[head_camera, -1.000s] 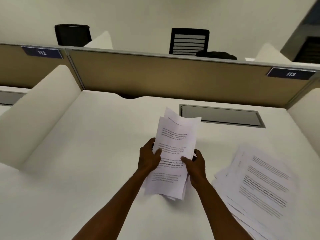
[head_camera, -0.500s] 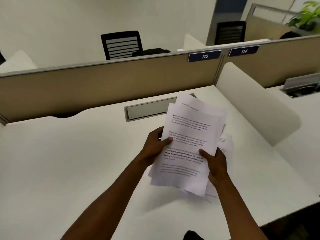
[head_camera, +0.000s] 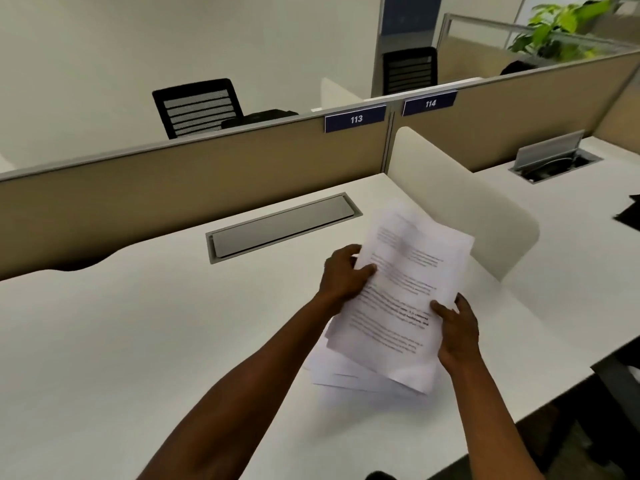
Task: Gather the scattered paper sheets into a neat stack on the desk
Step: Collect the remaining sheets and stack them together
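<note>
A bundle of printed paper sheets (head_camera: pixel 401 292) is held tilted above the white desk (head_camera: pixel 138 341), right of centre. My left hand (head_camera: pixel 341 273) grips the bundle's left edge, thumb on top. My right hand (head_camera: pixel 457 332) grips its lower right edge. The sheets are fanned unevenly, with more white sheets (head_camera: pixel 349 377) showing under the bundle's lower edge; whether those lie on the desk or hang from the bundle is unclear.
A grey cable-tray lid (head_camera: pixel 280 225) is set into the desk behind the hands. A beige partition (head_camera: pixel 207 174) with labels 113 and 114 closes the back. A cream side divider (head_camera: pixel 464 206) stands at the right, and the desk's front edge runs close by at the lower right.
The view has swung right, so the loose pile seen at the right one second ago is now out of sight or under the bundle. Both hands still hold the sheets, lowered slightly.
</note>
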`<state>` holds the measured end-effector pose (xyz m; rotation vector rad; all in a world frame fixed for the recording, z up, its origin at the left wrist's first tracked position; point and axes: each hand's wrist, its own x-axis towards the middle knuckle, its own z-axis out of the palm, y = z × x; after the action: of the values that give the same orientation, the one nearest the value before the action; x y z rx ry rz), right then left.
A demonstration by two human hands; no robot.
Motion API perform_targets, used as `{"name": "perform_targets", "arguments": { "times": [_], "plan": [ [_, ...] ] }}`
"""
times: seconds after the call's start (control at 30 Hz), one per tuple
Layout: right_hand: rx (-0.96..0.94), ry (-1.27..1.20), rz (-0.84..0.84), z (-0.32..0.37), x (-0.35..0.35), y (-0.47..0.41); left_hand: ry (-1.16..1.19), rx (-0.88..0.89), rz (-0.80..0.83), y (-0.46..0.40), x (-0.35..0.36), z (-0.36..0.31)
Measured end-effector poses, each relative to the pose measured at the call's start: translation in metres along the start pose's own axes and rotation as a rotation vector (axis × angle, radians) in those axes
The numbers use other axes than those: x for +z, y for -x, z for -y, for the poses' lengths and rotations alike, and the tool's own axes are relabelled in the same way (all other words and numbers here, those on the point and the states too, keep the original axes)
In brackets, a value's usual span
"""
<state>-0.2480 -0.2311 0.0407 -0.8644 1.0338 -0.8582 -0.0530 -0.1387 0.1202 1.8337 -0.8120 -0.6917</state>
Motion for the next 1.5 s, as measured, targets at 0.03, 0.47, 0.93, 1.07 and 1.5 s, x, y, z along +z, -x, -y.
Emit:
{"name": "perform_targets", "arguments": {
  "times": [0.03,0.47,0.93,1.07,1.5],
  "plan": [
    [-0.017,0.046,-0.013,0.001,0.001,-0.004,-0.025,-0.049,-0.044,-0.002,0.002,0.010],
    [-0.220,0.970,-0.216,-0.063,0.027,-0.036,-0.696,-0.223,0.161,-0.004,0.014,0.116],
    [-0.059,0.947,-0.150,-0.060,0.043,-0.036,-0.180,-0.397,-0.085,-0.007,0.005,0.125],
    [0.008,0.904,-0.175,-0.059,0.038,-0.041,0.031,-0.534,-0.128,-0.008,0.001,0.127],
    [-0.073,1.041,-0.076,-0.070,0.026,-0.033,-0.005,-0.476,-0.046,-0.002,0.004,0.114]
  ]
}}
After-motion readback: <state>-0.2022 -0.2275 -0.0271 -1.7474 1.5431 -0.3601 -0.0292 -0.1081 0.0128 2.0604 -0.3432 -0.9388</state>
